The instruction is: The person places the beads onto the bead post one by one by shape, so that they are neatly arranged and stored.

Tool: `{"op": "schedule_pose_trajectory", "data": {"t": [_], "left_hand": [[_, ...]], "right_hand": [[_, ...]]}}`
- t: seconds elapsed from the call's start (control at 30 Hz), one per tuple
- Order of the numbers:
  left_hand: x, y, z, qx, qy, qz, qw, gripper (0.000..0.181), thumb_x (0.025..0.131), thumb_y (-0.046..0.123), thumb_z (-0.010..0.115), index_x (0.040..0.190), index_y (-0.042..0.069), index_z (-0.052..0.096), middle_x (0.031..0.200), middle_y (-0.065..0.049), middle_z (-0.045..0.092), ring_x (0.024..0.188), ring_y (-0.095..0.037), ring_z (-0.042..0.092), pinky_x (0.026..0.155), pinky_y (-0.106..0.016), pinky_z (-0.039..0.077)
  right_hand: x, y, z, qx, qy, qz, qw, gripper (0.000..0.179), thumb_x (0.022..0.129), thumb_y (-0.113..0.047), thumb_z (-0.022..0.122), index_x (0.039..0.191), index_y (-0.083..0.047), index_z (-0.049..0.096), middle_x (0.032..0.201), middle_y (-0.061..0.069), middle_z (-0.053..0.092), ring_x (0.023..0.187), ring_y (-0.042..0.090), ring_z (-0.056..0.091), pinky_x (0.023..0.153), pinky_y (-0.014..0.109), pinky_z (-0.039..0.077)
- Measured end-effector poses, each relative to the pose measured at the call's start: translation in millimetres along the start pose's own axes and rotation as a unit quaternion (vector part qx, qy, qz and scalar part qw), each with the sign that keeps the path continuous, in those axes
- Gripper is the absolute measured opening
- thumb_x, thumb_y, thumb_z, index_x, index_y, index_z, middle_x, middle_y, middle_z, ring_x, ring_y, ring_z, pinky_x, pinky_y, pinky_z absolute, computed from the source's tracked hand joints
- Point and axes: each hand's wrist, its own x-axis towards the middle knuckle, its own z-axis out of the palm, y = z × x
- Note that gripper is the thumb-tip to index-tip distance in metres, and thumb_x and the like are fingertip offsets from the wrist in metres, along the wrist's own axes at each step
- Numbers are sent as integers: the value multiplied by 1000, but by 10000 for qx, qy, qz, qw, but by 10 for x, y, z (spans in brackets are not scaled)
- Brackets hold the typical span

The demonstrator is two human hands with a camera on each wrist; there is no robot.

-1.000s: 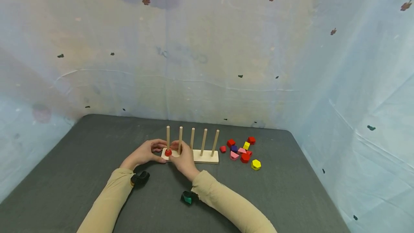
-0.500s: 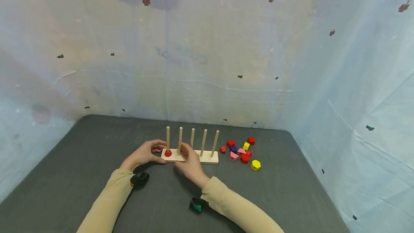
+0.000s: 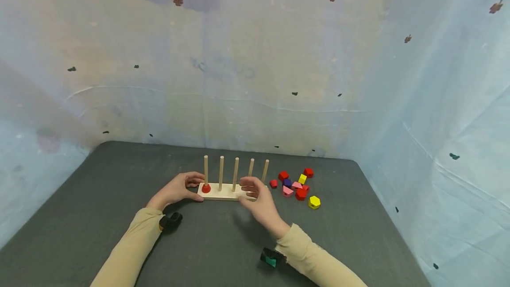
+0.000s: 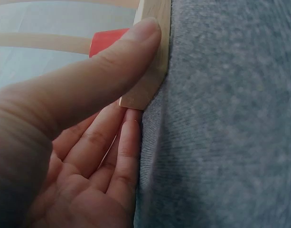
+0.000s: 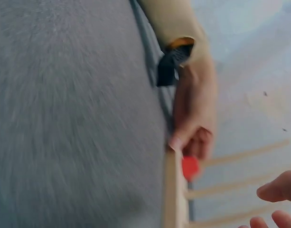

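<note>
A pale wooden peg board (image 3: 226,195) with several upright pegs stands on the grey table. One red block (image 3: 206,188) sits at the foot of its leftmost peg. My left hand (image 3: 180,189) holds the board's left end, thumb along the front side and fingers behind; the left wrist view shows the thumb over the wooden edge (image 4: 144,90), partly covering the red block (image 4: 106,40). Holding nothing, my right hand (image 3: 260,202) hovers in front of the board's right part, fingers loosely bent and apart from the thumb. It hides the lower ends of the right pegs.
Right of the board lies a loose group of small blocks: red ones (image 3: 301,194), pink ones (image 3: 287,191), a dark blue one (image 3: 287,183), and yellow ones, the nearest a hexagonal block (image 3: 314,202). A pale sheet (image 3: 239,79) hangs behind the table.
My right hand has moved away from the red block on the leftmost peg, going right along the board towards the loose blocks. My left hand has stayed at the board's left end.
</note>
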Motion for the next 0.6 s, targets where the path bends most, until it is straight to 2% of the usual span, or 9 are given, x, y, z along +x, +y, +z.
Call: {"op": "schedule_pose_trajectory", "data": {"t": [0.27,0.47,0.6], "left_hand": [[-8,60,-17,129,-37,77,9999,70,66,18,89,126,3,56,123,-15,59,113,-32,55,97,-48,45],[-8,23,1,101,-36,206,9997,71,67,17,88,127,1,55,121,-15,60,111,-32,56,97,-49,45],[-13,-4,7,41,1,252,9997,71,67,18,88,128,2,55,122,-15,60,111,-31,56,97,-49,45]], "right_hand": [[-84,-88,-425,-594,496,-208,9968,41,83,9,67,122,5,54,117,24,58,108,43,55,90,60,44],[-56,207,-711,-921,802,-161,9924,43,83,5,71,123,-4,57,118,16,60,107,34,57,91,56,45],[0,316,-973,-1072,890,-215,9900,36,85,4,70,118,-8,61,117,14,62,107,35,57,90,57,45]]}}
